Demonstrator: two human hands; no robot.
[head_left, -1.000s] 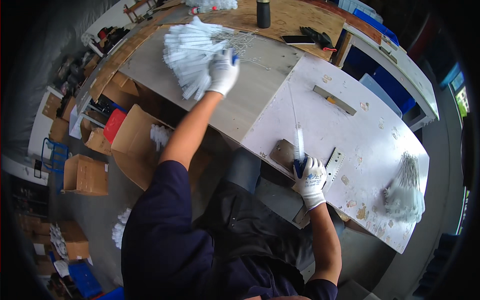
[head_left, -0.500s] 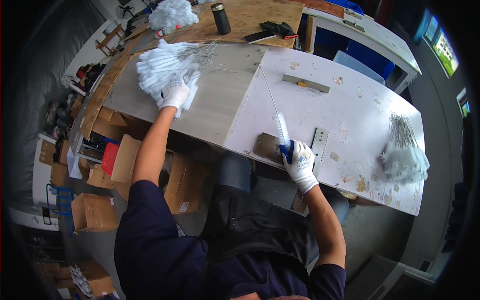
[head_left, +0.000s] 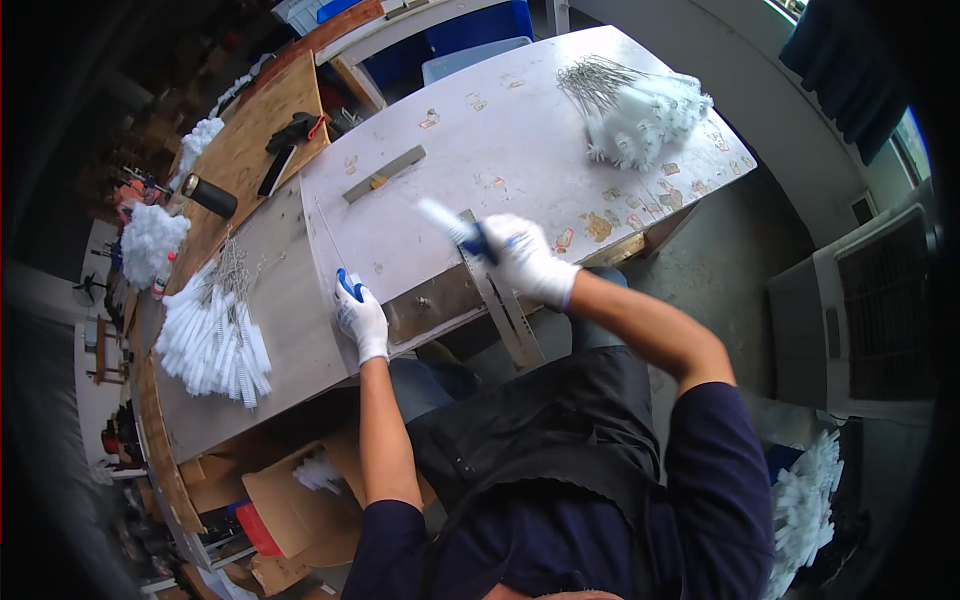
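My left hand, in a white glove with blue fingertips, is closed at the near edge of the table. From its fingers a thin wire-handled brush points away, its bristles mostly hidden by the glove. My right hand, gloved alike, is raised over the table and closed round another white bristle brush, blurred by motion. Left of my left hand lies a fanned pile of white brushes with wire handles. A second bunch of brushes rests at the far right of the table.
A perforated metal strip sticks out over the near edge below my right hand. Farther back lies a metal bar. On the wooden table stand a black flask and a phone. Cardboard boxes sit below left.
My view has turned toward the right. My left hand has come from the brush pile to the table edge with a brush. My right hand has lifted its brush and swung it right.
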